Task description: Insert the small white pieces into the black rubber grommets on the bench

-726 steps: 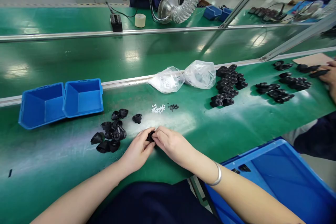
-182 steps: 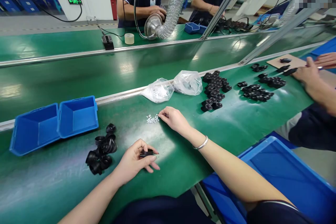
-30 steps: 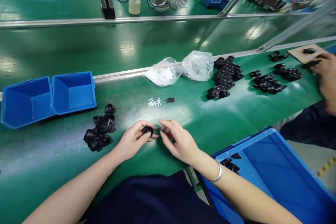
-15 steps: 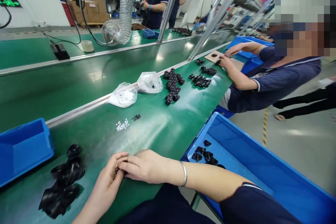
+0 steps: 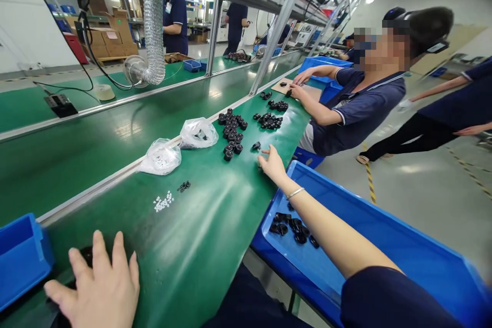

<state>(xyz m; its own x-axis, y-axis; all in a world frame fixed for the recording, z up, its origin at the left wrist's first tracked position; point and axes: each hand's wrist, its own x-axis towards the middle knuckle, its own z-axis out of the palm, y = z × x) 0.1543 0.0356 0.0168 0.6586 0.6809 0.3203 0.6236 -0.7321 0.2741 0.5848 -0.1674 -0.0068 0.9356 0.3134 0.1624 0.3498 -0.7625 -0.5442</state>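
I see the right hand (image 5: 273, 166) loosely spread, gripping nothing, a small round black plastic part (image 5: 256, 146) just beyond it. I've the left hand (image 5: 100, 284) splayed over black plastic pieces (image 5: 87, 254), mostly hidden.

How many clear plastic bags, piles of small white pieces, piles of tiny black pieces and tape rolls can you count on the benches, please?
Clear plastic bags: 2, the nearer bag and the farther bag
Pile of small white pieces: 1
Pile of tiny black pieces: 1
Tape roll: 1
Total: 5
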